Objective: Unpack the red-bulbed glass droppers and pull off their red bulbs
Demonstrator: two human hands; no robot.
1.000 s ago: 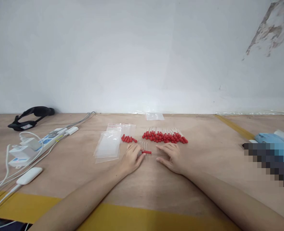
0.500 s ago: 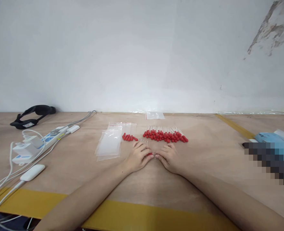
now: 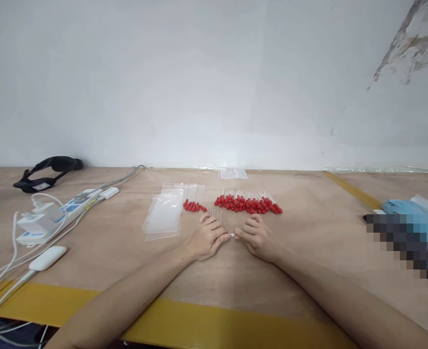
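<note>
As clear tube (image 3: 232, 234) is bridging the gap, left hand (image 3: 207, 239) and right hand (image 3: 258, 239) are pinching it either side.

the wood-toned table (image 3: 217, 286), edged and crossed with yellow tape (image 3: 185, 315), carries a black headband (image 3: 59, 164), a white power strip (image 3: 70, 211) and a white oval device (image 3: 48, 258) on its left, overlapping clear bags (image 3: 163, 218) and a row of red-tipped thin stems (image 3: 248, 205) midway, and a light-blue packet (image 3: 405, 207) at its right.

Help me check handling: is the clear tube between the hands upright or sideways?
Sideways: the clear tube spans left hand to right hand.
</note>
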